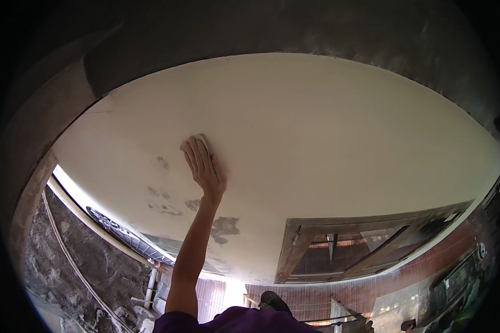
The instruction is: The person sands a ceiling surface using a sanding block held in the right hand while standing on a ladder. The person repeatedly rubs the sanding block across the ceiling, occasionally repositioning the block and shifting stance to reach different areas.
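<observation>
My left hand (pixel 202 166) is raised flat against the off-white wall (pixel 316 137), fingers together and pointing up. Under the palm and fingers it holds a thin, pale, folded sheet or pad (pixel 204 144), pressed to the surface. Only the edge of this sheet shows beside the index finger, so its material is unclear. Grey worn patches (pixel 226 227) mark the wall below the hand and around the forearm. My right hand is out of view.
A wooden window frame (pixel 346 222) is set in the wall at lower right. Dark grey surfaces (pixel 250 33) border the wall above. At lower left, a long pale pipe (pixel 96 224) runs past rough ground (pixel 83 254). A dark rounded thing (pixel 275 301) lies beyond my purple-clad shoulder.
</observation>
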